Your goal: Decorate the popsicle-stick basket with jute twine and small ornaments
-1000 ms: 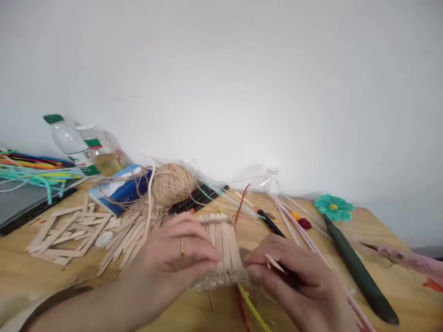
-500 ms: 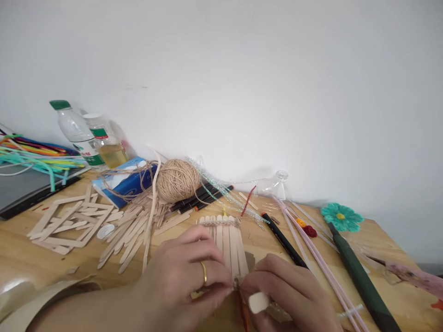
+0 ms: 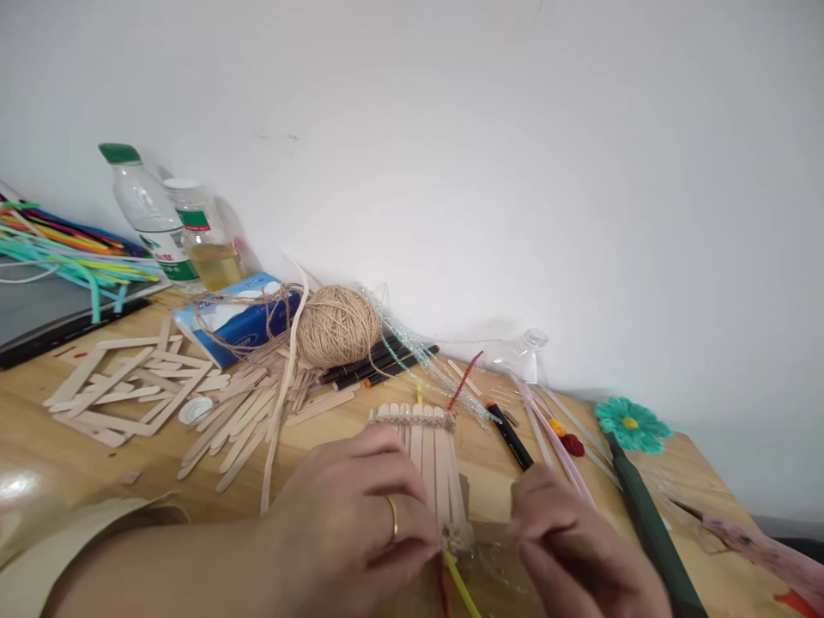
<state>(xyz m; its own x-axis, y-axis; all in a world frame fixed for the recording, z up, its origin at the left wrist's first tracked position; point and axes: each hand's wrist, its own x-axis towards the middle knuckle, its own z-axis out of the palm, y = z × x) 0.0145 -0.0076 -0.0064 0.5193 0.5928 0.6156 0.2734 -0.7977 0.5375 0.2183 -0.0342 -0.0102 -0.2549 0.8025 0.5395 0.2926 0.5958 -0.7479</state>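
Observation:
A flat panel of wooden craft sticks point(image 3: 428, 463) lies in front of me, bound across with twine near its far end and again near its close end. My left hand point(image 3: 360, 519), with a gold ring, pinches the panel at its near bound edge. A yellow pipe cleaner point(image 3: 462, 585) and a red one point(image 3: 444, 584) stick out from that edge. My right hand point(image 3: 583, 549) is to the right, apart from the panel, with its fingers closed; what they hold is hidden. Clear film or thread shows faintly between the panel and the right hand.
A twine ball point(image 3: 340, 326), loose craft sticks point(image 3: 241, 429) and a blue packet point(image 3: 241, 318) lie at the left. Bottles point(image 3: 154, 223) stand behind them. At the right are a black marker point(image 3: 511, 438), a teal flower point(image 3: 631, 423) with a green stem, and pink-handled scissors point(image 3: 753, 541).
My right hand has moved right, away from the panel's near edge, and the pale rounded stick end by it is out of sight. The yellow pipe cleaner's near end now shows. My left hand stays.

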